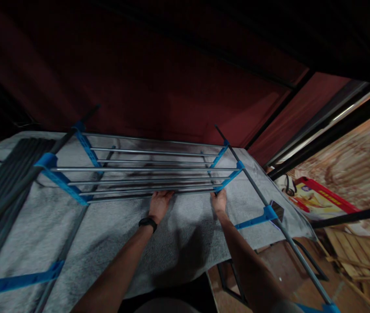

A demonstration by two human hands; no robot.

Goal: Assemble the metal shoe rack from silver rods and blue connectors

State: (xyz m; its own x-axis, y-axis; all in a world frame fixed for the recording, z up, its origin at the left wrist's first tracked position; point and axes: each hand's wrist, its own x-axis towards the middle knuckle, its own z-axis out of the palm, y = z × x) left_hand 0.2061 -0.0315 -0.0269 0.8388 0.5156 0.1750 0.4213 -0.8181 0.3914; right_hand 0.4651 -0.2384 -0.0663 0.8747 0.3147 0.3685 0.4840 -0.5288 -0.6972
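Note:
A shoe-rack-like frame of several metal rods (pixel 145 169) with blue plastic side brackets (pixel 59 178) lies on a grey towel-covered surface (pixel 185 234). My left hand (pixel 159 205), with a black wristband, curls its fingers around the nearest rod near its middle. My right hand (pixel 219 201) grips the right end of that rod, where it meets the right blue bracket (pixel 228 177). A long metal pole (pixel 269 208) carrying another blue bracket (pixel 263 215) runs from the frame toward the lower right.
A bundle of dark poles (pixel 5 191) lies at the left on the towel. Another blue bracket (pixel 15 282) sits at the lower left. A dark red wall rises behind. To the right are a colourful box (pixel 315 195) and wooden slats (pixel 357 252) on the floor.

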